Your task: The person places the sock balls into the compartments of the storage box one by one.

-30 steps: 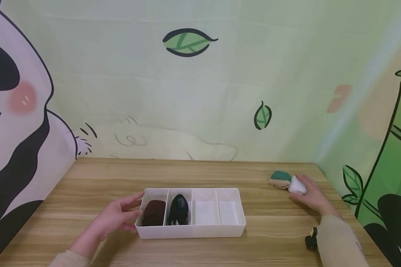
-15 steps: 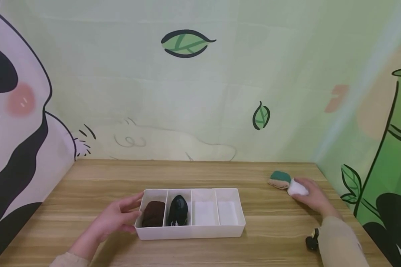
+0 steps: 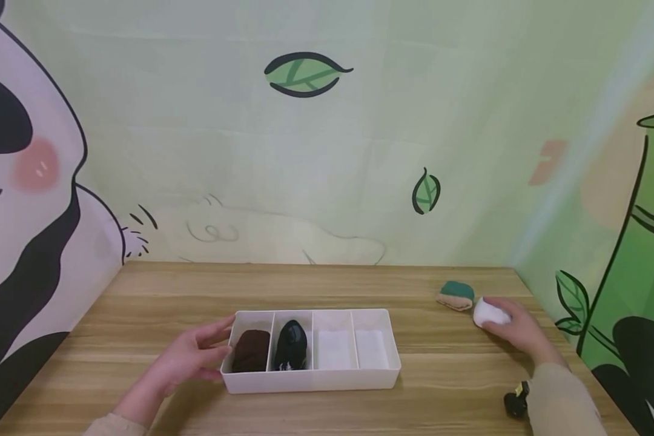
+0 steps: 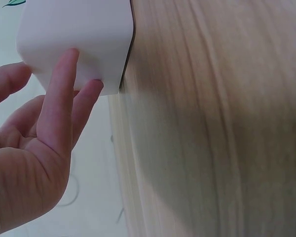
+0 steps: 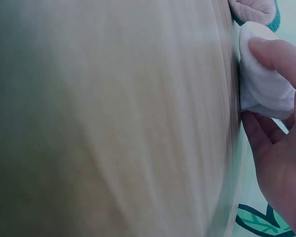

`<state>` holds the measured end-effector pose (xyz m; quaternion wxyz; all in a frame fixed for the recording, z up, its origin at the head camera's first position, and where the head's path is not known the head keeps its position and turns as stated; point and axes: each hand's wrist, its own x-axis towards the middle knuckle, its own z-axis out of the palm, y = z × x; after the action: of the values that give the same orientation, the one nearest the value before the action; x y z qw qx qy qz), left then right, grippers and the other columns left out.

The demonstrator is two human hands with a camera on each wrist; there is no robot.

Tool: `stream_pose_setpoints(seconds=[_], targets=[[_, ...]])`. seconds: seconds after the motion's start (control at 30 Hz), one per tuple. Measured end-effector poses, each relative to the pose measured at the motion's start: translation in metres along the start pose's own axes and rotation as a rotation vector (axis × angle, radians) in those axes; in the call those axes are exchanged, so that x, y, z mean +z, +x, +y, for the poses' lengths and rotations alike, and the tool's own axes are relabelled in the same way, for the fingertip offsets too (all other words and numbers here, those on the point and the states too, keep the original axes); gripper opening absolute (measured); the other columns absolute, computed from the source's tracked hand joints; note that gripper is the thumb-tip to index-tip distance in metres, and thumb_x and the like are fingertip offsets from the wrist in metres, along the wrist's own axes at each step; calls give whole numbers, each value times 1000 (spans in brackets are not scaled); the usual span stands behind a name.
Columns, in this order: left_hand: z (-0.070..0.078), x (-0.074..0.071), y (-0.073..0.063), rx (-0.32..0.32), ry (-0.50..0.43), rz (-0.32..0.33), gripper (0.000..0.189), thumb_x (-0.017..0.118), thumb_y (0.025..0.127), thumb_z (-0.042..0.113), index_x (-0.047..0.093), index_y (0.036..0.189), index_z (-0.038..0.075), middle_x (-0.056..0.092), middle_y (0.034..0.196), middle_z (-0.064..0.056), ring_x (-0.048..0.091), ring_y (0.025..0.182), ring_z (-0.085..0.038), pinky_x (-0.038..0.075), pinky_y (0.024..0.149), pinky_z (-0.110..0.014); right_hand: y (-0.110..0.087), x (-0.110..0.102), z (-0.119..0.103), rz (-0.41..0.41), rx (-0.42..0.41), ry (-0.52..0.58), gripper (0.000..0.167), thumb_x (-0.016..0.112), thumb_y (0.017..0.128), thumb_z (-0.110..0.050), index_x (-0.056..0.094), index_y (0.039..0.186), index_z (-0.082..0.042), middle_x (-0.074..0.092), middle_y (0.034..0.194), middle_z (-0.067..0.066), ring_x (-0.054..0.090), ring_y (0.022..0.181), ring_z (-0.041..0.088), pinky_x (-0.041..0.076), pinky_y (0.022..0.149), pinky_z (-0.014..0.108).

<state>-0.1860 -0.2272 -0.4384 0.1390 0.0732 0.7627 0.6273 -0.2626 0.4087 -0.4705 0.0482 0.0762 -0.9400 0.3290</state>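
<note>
On the right of the table, my right hand [image 3: 523,330] pinches a white rolled-up sock [image 3: 489,312] between thumb and fingers; the right wrist view shows the thumb pressed on the white sock [image 5: 269,81]. Just left of it lies a green and beige folded sock [image 3: 455,295], apart from the white one. My left hand [image 3: 188,357] touches the left end of a white divided box [image 3: 310,381] with extended fingers, and its fingertips rest on the end wall in the left wrist view. A dark brown folded cloth bundle [image 3: 252,350] and a glossy black bundle [image 3: 291,345] occupy the two left compartments.
The wooden table [image 3: 305,418] meets a printed wall cloth [image 3: 332,145] at the back, with side panels to the left and right. Low dividers split the box. A small black device [image 3: 516,401] sits by the right sleeve.
The right hand has drawn the white sock slightly right and toward the front, off the green and beige one. The left hand and box have stayed in place.
</note>
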Motion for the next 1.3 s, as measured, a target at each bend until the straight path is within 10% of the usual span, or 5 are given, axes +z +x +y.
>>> stream_pose_setpoints(seconds=[1.3], targets=[[0, 0, 1, -11, -20, -12, 70, 67, 94, 7, 30, 153, 0, 31, 148, -38, 65, 101, -34, 59, 74, -50, -11, 3, -44, -2, -69, 69, 53, 74, 90, -14, 55, 136, 4, 50, 135, 32, 48, 116, 43, 43, 88, 48]])
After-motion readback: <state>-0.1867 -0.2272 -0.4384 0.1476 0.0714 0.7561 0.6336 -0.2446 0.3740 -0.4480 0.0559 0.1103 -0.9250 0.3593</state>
